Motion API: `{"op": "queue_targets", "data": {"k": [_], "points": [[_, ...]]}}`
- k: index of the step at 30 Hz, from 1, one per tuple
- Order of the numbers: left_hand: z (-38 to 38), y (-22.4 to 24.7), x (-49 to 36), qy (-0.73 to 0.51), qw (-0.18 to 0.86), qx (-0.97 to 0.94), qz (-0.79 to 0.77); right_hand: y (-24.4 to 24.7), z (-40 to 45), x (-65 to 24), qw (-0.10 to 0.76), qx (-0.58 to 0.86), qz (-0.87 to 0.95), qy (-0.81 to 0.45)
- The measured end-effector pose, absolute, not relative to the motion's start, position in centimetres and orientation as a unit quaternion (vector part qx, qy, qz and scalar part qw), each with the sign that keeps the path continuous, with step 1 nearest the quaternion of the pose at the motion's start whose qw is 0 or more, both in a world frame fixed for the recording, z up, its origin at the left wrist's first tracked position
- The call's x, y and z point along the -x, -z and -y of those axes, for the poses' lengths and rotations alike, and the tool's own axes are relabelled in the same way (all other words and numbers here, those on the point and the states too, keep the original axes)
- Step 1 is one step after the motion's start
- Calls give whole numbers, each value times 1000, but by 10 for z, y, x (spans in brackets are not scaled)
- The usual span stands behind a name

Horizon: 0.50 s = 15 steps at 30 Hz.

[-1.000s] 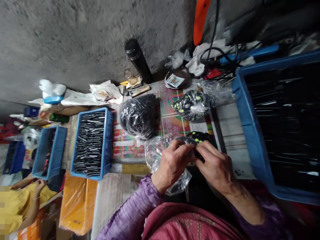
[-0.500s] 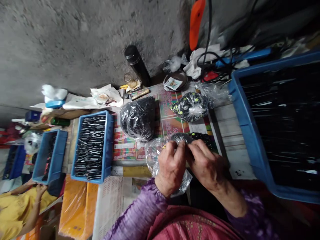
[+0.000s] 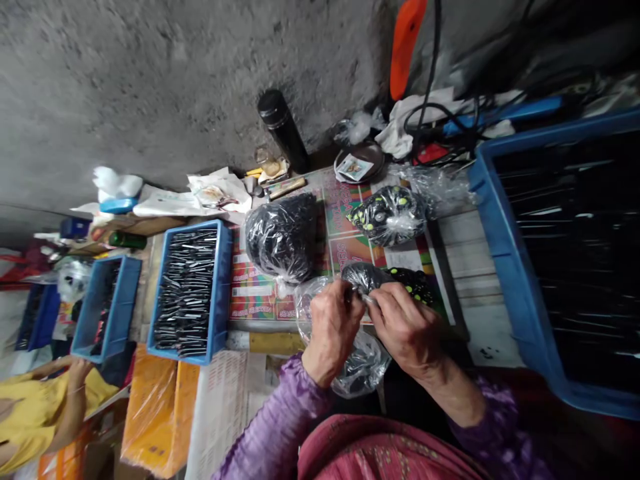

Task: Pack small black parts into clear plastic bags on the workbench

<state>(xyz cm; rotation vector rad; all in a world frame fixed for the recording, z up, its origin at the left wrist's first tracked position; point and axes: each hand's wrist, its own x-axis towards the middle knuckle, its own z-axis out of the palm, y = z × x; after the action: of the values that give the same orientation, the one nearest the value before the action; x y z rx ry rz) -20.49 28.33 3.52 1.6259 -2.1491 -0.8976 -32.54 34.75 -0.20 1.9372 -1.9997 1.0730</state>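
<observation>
- Head view: your left grip (image 3: 331, 331) and right grip (image 3: 406, 331) meet above the near edge of the plank worktop (image 3: 457, 260). Both are closed, fingers and thumbs pinching the gathered neck of a clear plastic bag (image 3: 363, 365); a small silvery glint between them is too small to identify.
- The bag's loose lower part sags toward you, while a dark lump wrapped in its film rests on the worktop just far of your hands.
- The film looks light, soft and slippery, so it will likely crumple and slide. Your firmest hold looks to be the gathered neck, not the belly.
- Just far of your hands lie a tied clear bundle of black pieces with lime-green dots (image 3: 390, 217) and a larger tied bag of glossy black pieces (image 3: 283, 237).
- To the left stands a blue plastic tray of slender black pieces (image 3: 226, 287); to the right, a large blue plastic crate (image 3: 493, 267).
</observation>
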Motion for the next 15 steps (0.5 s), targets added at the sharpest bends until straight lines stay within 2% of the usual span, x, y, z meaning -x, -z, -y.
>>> {"op": "queue_targets", "data": {"k": [4,9,15], "points": [[-277,-28,207,463,179,-602,626,5,-342,322,71,-649,663,-367],[-272,-21,205,621,254,-589,451,17,-337,320,-12,-603,675,-424],[-270,-22,202,642,287,-579,413,17,-328,329,-45,-626,647,-434]]}}
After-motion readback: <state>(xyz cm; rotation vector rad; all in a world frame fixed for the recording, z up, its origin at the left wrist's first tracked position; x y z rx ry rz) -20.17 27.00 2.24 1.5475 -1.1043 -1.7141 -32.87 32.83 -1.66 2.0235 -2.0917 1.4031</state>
